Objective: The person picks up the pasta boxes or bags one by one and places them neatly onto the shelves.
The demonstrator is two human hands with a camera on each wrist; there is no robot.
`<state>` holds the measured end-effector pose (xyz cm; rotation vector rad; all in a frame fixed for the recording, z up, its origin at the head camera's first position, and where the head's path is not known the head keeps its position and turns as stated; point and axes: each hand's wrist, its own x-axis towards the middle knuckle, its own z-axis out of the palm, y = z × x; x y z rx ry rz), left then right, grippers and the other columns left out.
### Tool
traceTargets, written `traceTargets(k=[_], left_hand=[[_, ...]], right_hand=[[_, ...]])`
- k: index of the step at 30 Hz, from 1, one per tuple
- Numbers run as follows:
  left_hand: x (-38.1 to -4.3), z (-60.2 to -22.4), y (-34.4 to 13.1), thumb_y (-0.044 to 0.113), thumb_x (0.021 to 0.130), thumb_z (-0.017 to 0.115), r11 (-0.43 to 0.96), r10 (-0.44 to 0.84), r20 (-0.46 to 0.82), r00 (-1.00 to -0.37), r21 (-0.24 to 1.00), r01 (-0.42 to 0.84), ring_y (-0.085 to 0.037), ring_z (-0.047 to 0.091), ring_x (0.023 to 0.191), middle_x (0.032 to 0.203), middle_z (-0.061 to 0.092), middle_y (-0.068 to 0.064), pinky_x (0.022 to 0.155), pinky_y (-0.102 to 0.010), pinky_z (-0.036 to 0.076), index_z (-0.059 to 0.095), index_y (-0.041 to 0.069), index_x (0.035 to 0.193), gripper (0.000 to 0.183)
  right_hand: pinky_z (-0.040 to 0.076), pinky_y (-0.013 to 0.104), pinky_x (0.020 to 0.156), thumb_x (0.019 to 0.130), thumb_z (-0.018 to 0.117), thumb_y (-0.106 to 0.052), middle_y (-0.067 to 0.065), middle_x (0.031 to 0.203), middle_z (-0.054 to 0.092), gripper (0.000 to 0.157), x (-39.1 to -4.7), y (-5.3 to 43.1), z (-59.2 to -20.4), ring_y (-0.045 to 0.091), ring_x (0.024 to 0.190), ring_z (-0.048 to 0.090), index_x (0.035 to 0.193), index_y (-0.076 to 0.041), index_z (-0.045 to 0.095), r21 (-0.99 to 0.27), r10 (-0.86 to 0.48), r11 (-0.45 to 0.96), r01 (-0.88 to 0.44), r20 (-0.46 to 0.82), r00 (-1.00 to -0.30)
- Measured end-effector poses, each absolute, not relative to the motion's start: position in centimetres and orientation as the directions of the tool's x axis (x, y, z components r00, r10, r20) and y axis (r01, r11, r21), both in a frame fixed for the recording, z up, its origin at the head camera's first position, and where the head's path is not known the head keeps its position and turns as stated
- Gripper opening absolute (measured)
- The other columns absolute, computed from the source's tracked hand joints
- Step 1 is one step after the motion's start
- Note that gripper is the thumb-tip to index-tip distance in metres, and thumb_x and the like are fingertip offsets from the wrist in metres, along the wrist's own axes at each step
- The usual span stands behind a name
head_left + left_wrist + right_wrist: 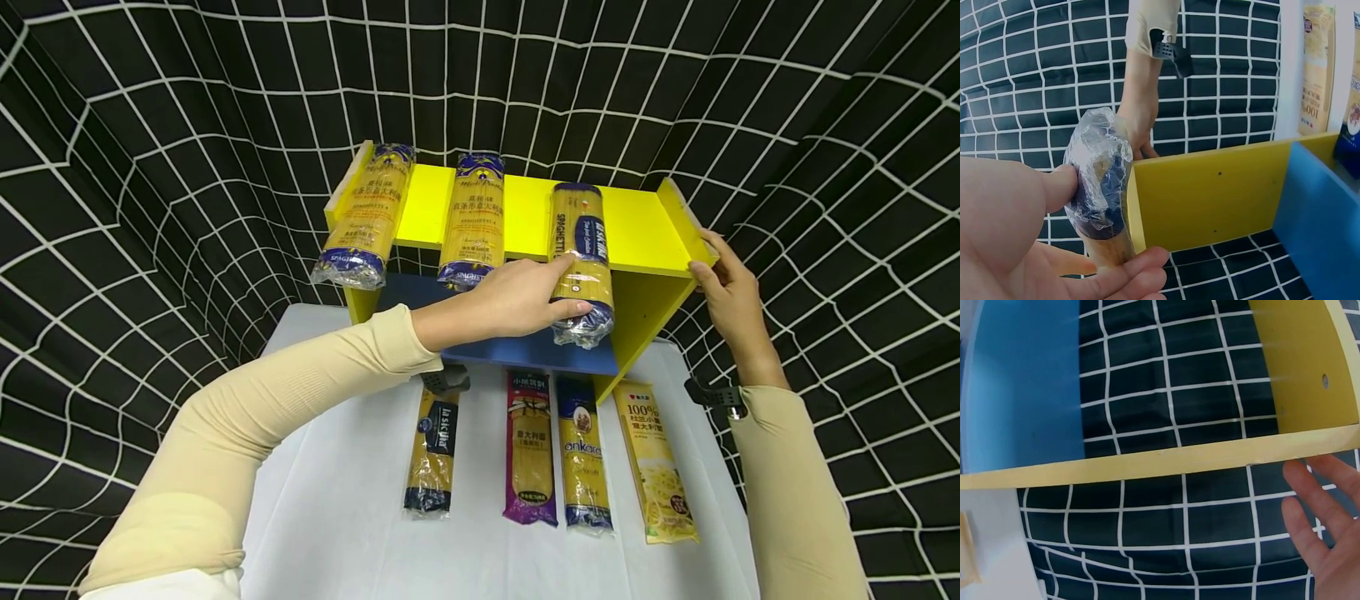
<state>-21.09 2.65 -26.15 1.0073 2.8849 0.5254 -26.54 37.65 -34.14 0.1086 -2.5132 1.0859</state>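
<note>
My left hand (517, 302) grips the lower end of a spaghetti pack (588, 242) that lies at the right of the yellow top shelf (525, 208). In the left wrist view, the thumb is on one side of the pack's crinkled clear end (1099, 169), with fingers round the other side. Against the shelf unit's right outer side rests my right hand (731, 292), its fingertips at the yellow edge. The right wrist view shows those fingers (1310, 531) fairly straight, touching the side panel (1166, 464). Two more spaghetti packs, one left (367, 217) and one mid-shelf (474, 217), lie on top.
On the white table (337, 500) lie a dark-labelled pasta pack (432, 454), a purple-edged pack (530, 450), a blue-ended pack (585, 458) and a yellow pack (655, 462). A blue lower shelf (510, 350) sits under the top one. Black gridded cloth surrounds everything.
</note>
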Motion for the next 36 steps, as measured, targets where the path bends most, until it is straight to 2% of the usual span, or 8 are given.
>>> traceTargets(k=[5, 10, 15, 21, 24, 30, 36], left_hand=[[-21.3, -26.1, 2.8, 0.060, 0.098, 0.047, 0.736, 0.611, 0.061, -0.789, 0.322, 0.595, -0.017, 0.068, 0.097, 0.115, 0.071, -0.004, 0.083, -0.032, 0.055, 0.026, 0.012, 0.157, 0.079], [-21.5, -26.1, 2.9, 0.059, 0.098, 0.048, 0.723, 0.617, 0.062, -0.784, 0.350, 0.596, -0.014, 0.063, 0.091, 0.111, 0.069, -0.001, 0.077, -0.028, 0.051, 0.027, 0.011, 0.157, 0.079], [-21.6, -26.2, 2.9, 0.059, 0.098, 0.049, 0.719, 0.615, 0.074, -0.785, 0.355, 0.597, -0.014, 0.062, 0.086, 0.098, 0.067, 0.000, 0.073, -0.027, 0.049, 0.030, 0.011, 0.156, 0.077], [-21.5, -26.1, 3.2, 0.058, 0.098, 0.048, 0.737, 0.601, 0.076, -0.795, 0.332, 0.589, -0.015, 0.062, 0.089, 0.101, 0.068, -0.002, 0.076, -0.030, 0.051, 0.029, 0.010, 0.156, 0.077], [-21.6, -26.1, 3.3, 0.059, 0.098, 0.047, 0.743, 0.595, 0.071, -0.801, 0.331, 0.582, -0.015, 0.062, 0.084, 0.094, 0.067, -0.002, 0.071, -0.029, 0.050, 0.028, 0.010, 0.157, 0.078], [-22.2, -26.2, 3.8, 0.058, 0.099, 0.047, 0.744, 0.591, 0.062, -0.804, 0.344, 0.573, -0.014, 0.058, 0.065, 0.077, 0.060, 0.000, 0.054, -0.024, 0.039, 0.025, 0.008, 0.157, 0.080], [-22.9, -26.2, 4.2, 0.058, 0.099, 0.045, 0.754, 0.581, 0.048, -0.812, 0.343, 0.560, -0.013, 0.057, 0.065, 0.076, 0.058, 0.001, 0.052, -0.023, 0.037, 0.023, 0.008, 0.158, 0.081]], right_hand=[[0.040, 0.008, 0.080, 0.102, 0.049, -0.041, 0.002, 0.128, 0.056, 0.049, -26.6, 37.8, -34.2, 0.000, 0.096, 0.052, 0.149, -0.048, 0.035, -0.683, 0.088, 0.696, -0.221, 0.387, -0.918], [0.041, 0.008, 0.080, 0.103, 0.048, -0.038, 0.005, 0.131, 0.056, 0.049, -26.6, 37.7, -34.1, -0.002, 0.097, 0.052, 0.150, -0.046, 0.035, -0.689, 0.086, 0.692, -0.217, 0.377, -0.922], [0.043, 0.009, 0.080, 0.104, 0.049, -0.034, 0.009, 0.131, 0.056, 0.050, -25.7, 36.7, -33.2, -0.005, 0.096, 0.052, 0.151, -0.041, 0.036, -0.699, 0.081, 0.680, -0.223, 0.374, -0.924], [0.044, 0.009, 0.080, 0.103, 0.050, -0.034, 0.003, 0.126, 0.058, 0.049, -25.8, 36.8, -33.1, -0.004, 0.094, 0.053, 0.151, -0.040, 0.038, -0.698, 0.084, 0.677, -0.231, 0.385, -0.919], [0.043, 0.009, 0.081, 0.103, 0.050, -0.036, 0.001, 0.127, 0.057, 0.049, -26.4, 37.5, -33.8, -0.003, 0.096, 0.053, 0.150, -0.044, 0.036, -0.694, 0.086, 0.683, -0.227, 0.385, -0.919], [0.043, 0.007, 0.080, 0.103, 0.049, -0.038, 0.001, 0.128, 0.056, 0.049, -26.8, 37.8, -34.3, -0.002, 0.097, 0.053, 0.149, -0.046, 0.035, -0.691, 0.080, 0.684, -0.233, 0.388, -0.918], [0.042, 0.007, 0.079, 0.103, 0.049, -0.038, 0.001, 0.128, 0.056, 0.049, -26.7, 37.8, -34.2, -0.002, 0.097, 0.053, 0.150, -0.046, 0.035, -0.692, 0.079, 0.683, -0.234, 0.388, -0.918]])
